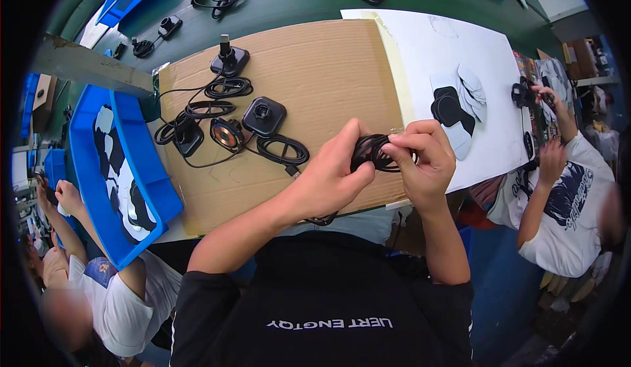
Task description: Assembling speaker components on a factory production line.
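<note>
A bundle of coiled black cable (375,153) is held between both bare hands, above the lower right part of a flat brown cardboard sheet (322,65). By the left hand (334,170) the coil is gripped at its left end, with the thumb laid along the near side; how far the fingers are closed behind it cannot be made out, as they are partly covered. By the right hand (424,163) the other end is pinched between thumb and fingertips, the remaining fingers being curled.

On the cardboard, to the left of the hands, a black rounded-square device with a raised round centre (264,117) is laid beside an open round part with a copper-coloured face (227,135). A black rounded-square device with an upright metal-tipped plug (230,60) is placed farther back, and loops of black cable are spread between them. To the right, overlapping white cut-outs (470,94) and black cut-outs (448,107) are heaped on a white sheet (427,45). More flat pieces are contained in a blue plastic bin (161,199) at the left.
</note>
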`<state>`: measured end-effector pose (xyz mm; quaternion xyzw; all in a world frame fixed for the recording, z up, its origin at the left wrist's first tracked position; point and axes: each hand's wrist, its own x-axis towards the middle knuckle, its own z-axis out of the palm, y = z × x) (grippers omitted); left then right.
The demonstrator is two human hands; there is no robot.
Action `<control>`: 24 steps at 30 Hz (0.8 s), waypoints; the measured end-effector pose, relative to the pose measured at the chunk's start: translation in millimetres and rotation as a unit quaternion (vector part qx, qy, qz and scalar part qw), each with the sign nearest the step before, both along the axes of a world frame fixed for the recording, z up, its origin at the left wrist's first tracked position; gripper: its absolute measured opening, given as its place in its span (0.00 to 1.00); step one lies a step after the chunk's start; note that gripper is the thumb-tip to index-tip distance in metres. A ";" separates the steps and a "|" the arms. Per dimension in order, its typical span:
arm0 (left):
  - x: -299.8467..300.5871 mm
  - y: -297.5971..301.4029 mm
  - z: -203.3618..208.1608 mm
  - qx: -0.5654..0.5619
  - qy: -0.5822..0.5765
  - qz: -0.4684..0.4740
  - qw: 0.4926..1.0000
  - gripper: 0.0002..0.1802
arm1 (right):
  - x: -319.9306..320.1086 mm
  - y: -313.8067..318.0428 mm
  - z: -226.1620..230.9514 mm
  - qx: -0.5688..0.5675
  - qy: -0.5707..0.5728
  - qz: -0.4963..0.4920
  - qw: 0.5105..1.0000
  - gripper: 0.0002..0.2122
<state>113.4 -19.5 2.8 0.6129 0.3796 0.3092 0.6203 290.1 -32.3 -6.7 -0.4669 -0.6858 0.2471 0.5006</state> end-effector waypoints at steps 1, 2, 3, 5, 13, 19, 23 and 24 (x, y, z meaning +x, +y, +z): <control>0.6 0.8 2.1 -0.017 -0.009 0.003 1.000 0.09 | -2.0 -1.0 0.4 0.005 0.000 -0.015 1.000 0.06; 1.1 1.5 3.8 -0.034 -0.018 0.007 0.999 0.09 | -3.6 -1.8 0.7 0.010 0.000 -0.030 1.000 0.06; 1.7 2.1 4.4 -0.050 -0.026 0.011 0.998 0.09 | -4.0 -2.1 0.6 0.014 0.001 -0.045 0.999 0.06; 1.3 2.3 4.0 -0.050 -0.022 0.016 0.998 0.08 | -3.6 -1.9 -0.2 0.017 0.008 -0.048 0.999 0.06; 1.5 4.2 -0.1 -0.071 -0.016 0.035 0.997 0.09 | 0.8 4.5 -23.1 0.055 0.049 -0.049 0.996 0.05; -6.5 4.2 3.7 -0.080 -0.064 0.041 0.994 0.09 | 13.1 -1.8 5.2 0.048 -0.031 0.095 0.994 0.07; -9.3 6.5 5.6 -0.154 -0.102 -0.018 0.983 0.12 | 19.9 -5.4 13.6 0.040 -0.072 0.125 0.989 0.10; -9.7 7.1 6.0 -0.155 -0.101 -0.019 0.983 0.12 | 20.7 -6.4 15.8 0.039 -0.071 0.123 0.989 0.10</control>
